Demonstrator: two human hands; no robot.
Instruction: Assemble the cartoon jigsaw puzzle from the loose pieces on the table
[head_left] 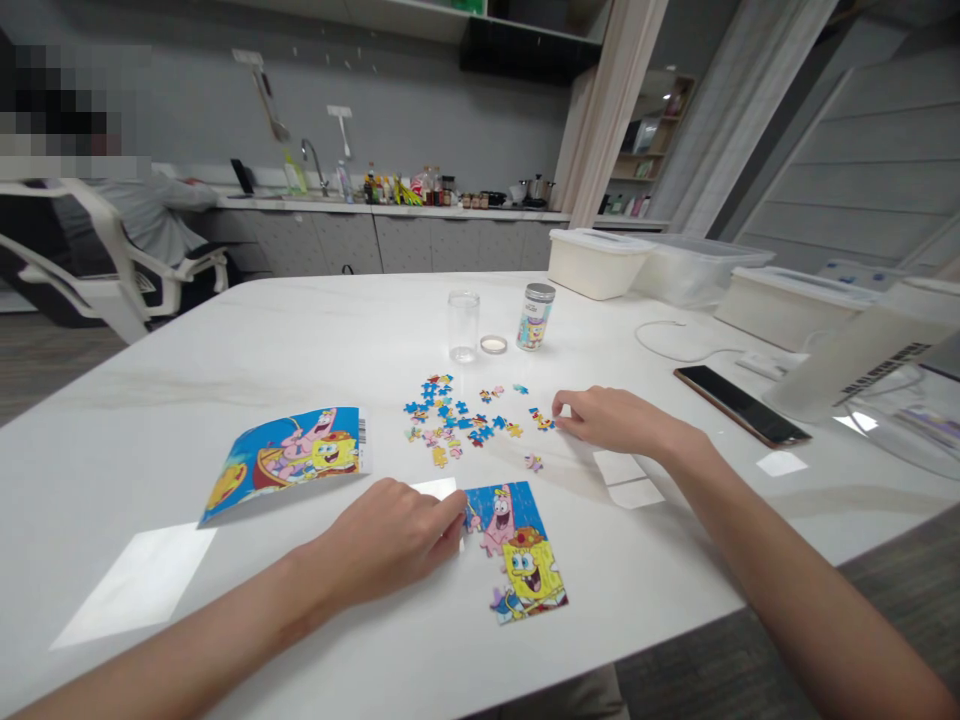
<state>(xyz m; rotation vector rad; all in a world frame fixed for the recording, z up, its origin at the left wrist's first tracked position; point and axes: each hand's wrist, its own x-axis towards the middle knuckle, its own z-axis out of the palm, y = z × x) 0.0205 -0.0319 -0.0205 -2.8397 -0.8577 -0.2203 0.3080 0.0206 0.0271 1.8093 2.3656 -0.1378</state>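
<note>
Now our right hand (604,415) has fingers bent at some loose pieces (543,422); whether they pinch one, we can't tell. Our left hand (397,530) curls at the upper left edge of the joined puzzle (534,565), near our side of the white table (360,640); its grip's unclear too. We'd do well to press that section flat and match colours against the picture sheet (300,450) on the left.

Identifiable as a kitchen from faucet (322,184), condiment bottles (386,190), hung utensils (280,131), cooking pot (537,190), range hood (525,52) and base cabinets (405,242)
</note>
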